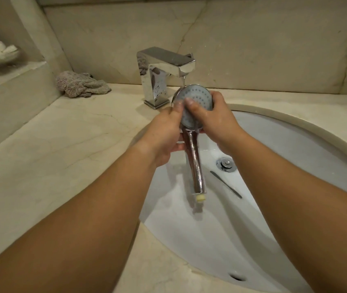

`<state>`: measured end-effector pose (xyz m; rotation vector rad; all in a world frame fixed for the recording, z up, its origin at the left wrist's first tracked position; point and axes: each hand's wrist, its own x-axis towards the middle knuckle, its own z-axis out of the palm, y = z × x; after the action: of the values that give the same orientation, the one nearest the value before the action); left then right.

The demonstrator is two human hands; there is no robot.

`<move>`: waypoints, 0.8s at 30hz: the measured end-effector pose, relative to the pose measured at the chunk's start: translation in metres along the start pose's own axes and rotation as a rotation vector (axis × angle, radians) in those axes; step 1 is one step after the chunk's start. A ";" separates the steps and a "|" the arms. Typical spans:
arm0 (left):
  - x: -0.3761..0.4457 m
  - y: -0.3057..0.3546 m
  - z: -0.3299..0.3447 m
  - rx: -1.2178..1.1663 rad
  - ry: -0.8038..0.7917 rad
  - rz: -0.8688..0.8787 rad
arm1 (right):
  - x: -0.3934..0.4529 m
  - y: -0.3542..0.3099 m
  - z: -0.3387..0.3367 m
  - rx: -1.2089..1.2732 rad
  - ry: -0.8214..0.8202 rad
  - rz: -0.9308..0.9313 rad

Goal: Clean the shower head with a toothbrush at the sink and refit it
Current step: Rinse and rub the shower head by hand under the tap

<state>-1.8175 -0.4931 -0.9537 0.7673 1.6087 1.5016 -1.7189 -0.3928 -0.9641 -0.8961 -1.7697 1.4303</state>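
Marble counter (66, 127), one sink (295, 144), one tap (164, 68); two hands, left (164, 134), right (217, 121), gripping one shower head (198, 96).

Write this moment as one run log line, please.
shower head under tap stream | left hand, right hand grip it | over sink

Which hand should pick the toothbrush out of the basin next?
Right. The toothbrush lies by the drain, below the right hand, which only holds the shower head's rim. The left hand supports the neck and should stay.
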 end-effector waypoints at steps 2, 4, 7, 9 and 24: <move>-0.001 0.000 0.000 -0.007 0.003 0.007 | 0.003 0.000 0.008 -0.111 0.071 -0.032; -0.001 0.000 0.000 -0.020 0.035 0.009 | 0.007 -0.001 0.014 -0.261 0.162 -0.097; 0.000 0.002 -0.001 -0.090 0.064 0.014 | 0.009 -0.001 0.019 -0.328 0.266 -0.169; -0.001 0.003 -0.002 -0.123 0.058 0.013 | 0.008 0.002 0.017 -0.350 0.286 -0.182; 0.003 0.003 -0.006 -0.157 0.142 -0.013 | 0.060 -0.075 0.008 -0.216 0.055 -0.002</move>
<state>-1.8244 -0.4937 -0.9512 0.5730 1.5727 1.6820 -1.7641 -0.3580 -0.8870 -1.0339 -1.9075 1.2174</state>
